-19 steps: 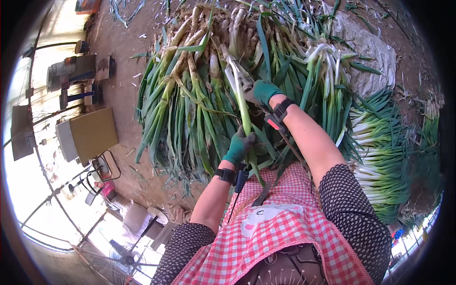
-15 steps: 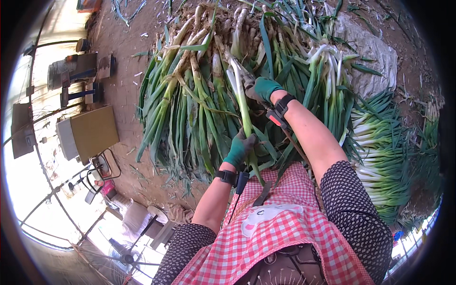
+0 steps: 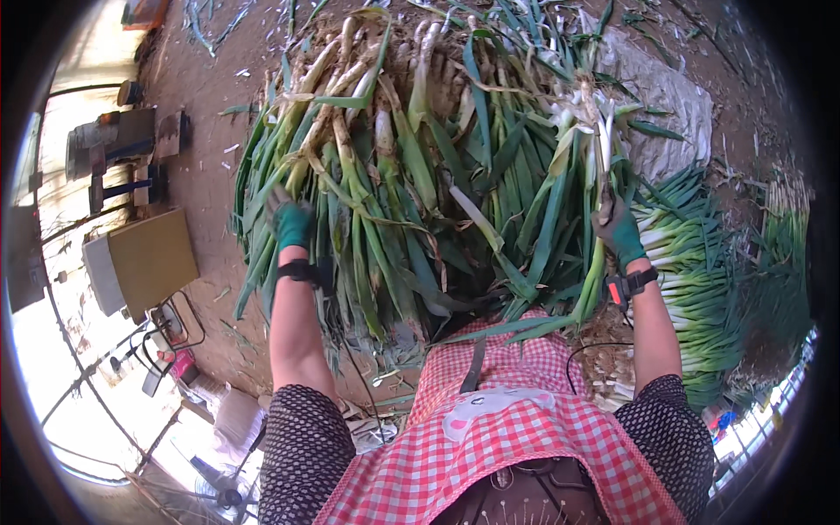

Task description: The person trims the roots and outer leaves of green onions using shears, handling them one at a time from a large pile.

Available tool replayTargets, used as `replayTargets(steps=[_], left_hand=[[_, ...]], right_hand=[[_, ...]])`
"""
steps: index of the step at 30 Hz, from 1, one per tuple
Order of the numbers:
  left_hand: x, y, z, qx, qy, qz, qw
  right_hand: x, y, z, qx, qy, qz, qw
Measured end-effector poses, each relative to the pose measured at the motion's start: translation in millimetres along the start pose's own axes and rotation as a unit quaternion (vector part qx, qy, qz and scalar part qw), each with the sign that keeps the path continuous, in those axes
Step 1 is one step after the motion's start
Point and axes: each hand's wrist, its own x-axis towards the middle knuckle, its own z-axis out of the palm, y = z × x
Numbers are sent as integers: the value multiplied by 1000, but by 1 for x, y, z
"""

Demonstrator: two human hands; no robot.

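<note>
A big heap of leeks (image 3: 420,175) with muddy roots and long green leaves lies in front of me. At its right side my right hand (image 3: 618,231), in a green and grey glove, is closed round a leek (image 3: 605,144). That leek's white stalk points away from me, and its leaves trail toward my apron. My left hand (image 3: 290,220), gloved alike, reaches over the leaves at the heap's left side. Its fingers look extended and touch the foliage. A peeled white stalk (image 3: 475,214) lies across the middle of the heap.
Rows of cleaned leeks (image 3: 687,289) lie to the right, with more bundles (image 3: 785,227) beyond. A pale plastic sheet (image 3: 661,96) is spread at the far right. A tan box (image 3: 157,258) and a fan (image 3: 226,494) stand at left. My checked apron (image 3: 490,411) covers my lap.
My hands have moved apart. The right carried the leek to the right side of the heap. The left let go of its leaves and went to the left side of the heap.
</note>
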Motion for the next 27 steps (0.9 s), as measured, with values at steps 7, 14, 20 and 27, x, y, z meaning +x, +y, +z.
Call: replayTargets(steps=[7, 14, 20, 27], left_hand=[[32, 30, -7, 27, -171, 3, 985], [-34, 74, -63, 13, -80, 127, 989], [-109, 159, -89, -279, -303, 110, 905], [-161, 155, 38, -492, -471, -100, 725]], right_hand=[[38, 85, -10, -63, 13, 122, 990], [-30, -60, 73, -53, -176, 85, 979], [-65, -144, 77, 47, -355, 42, 933], [-94, -166, 81, 7, -417, 20, 909]])
